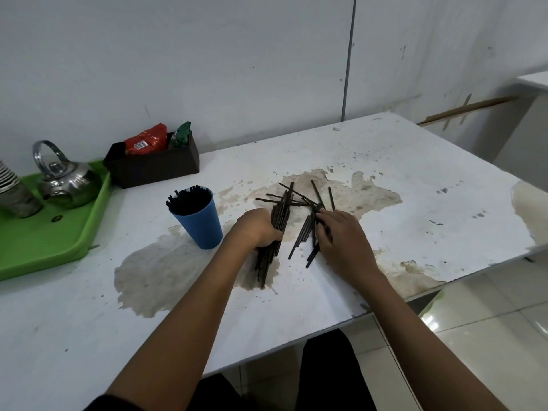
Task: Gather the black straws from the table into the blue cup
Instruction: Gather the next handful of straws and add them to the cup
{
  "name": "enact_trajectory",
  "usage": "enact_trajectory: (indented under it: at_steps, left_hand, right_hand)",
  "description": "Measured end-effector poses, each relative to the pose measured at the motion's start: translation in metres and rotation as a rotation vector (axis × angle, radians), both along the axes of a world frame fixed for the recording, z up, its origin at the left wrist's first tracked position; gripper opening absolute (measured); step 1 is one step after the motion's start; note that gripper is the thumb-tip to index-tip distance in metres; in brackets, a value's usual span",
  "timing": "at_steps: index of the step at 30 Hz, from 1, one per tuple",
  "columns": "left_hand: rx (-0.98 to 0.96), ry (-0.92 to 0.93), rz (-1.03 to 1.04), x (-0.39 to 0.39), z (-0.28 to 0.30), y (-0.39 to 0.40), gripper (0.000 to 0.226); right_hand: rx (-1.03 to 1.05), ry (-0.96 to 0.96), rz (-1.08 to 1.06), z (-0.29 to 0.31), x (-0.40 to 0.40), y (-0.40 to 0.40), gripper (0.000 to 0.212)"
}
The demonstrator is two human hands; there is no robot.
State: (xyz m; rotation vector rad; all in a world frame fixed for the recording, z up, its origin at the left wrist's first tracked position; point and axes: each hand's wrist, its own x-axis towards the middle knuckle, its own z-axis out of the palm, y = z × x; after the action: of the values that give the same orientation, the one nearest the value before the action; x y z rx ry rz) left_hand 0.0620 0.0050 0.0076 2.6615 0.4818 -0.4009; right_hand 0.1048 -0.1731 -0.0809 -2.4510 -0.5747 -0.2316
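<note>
We see the black straws in three lots near the middle of the frame: a thick bundle (274,232) gripped in the left hand (257,226), a loose scatter (308,221) lying crisscrossed on the tabletop (415,179) just to the right of it, and a packed bunch (188,201) already standing upright in the blue cup (200,223). The left hand curls its fingers round the bundle at about its middle, so the straws stick out above and below the fist, their lower ends reaching down over a worn brown patch of the tabletop. The right hand (341,235) lies over the loose scatter with its fingers bent down onto several straws; whether it is pinching any of them or only pressing on them we cannot tell. The blue cup stands on the tabletop just left of the left hand, apart from it. Further out, toward the upper left of the frame, a dark box (154,166) holding a red packet (146,139) and a green packet (181,134) sits against the wall. At the left edge a green tray (59,241) carries a shiny metal kettle (66,182) and a stack of cups (12,188). The tabletop itself is white, stained and peeling in wide brownish patches.
</note>
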Motion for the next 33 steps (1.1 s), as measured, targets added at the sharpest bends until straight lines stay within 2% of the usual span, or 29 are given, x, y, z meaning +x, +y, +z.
enact_trajectory:
  at_steps: [10,15,17,20,22,27,33]
  left_hand:
    - [-0.135,0.03,0.016,-0.007,0.002,0.014,0.027]
    - [-0.158,0.061,0.012,-0.016,0.004,0.023,0.028]
    - [-0.296,0.056,0.063,-0.016,-0.001,0.028,0.029]
    - [-0.669,0.002,0.228,-0.02,-0.01,0.033,0.026]
    - [-0.783,-0.022,0.263,-0.023,-0.011,0.035,0.024]
    - [-0.923,-0.006,0.259,-0.032,-0.008,0.039,0.028]
    - [-0.981,0.029,0.212,-0.042,-0.002,0.041,0.011]
  right_hand:
    - [0.037,-0.017,0.007,0.003,-0.002,-0.001,0.044]
    - [0.072,-0.035,0.008,0.004,-0.003,-0.002,0.037]
    - [0.114,-0.034,0.002,0.006,-0.004,-0.002,0.036]
    - [0.17,-0.05,-0.009,0.011,-0.004,-0.002,0.034]
    - [0.183,-0.064,-0.003,0.015,-0.004,-0.001,0.032]
    - [0.197,-0.081,0.144,0.033,-0.002,0.019,0.037]
    - [0.118,-0.049,0.222,0.042,0.014,0.046,0.036]
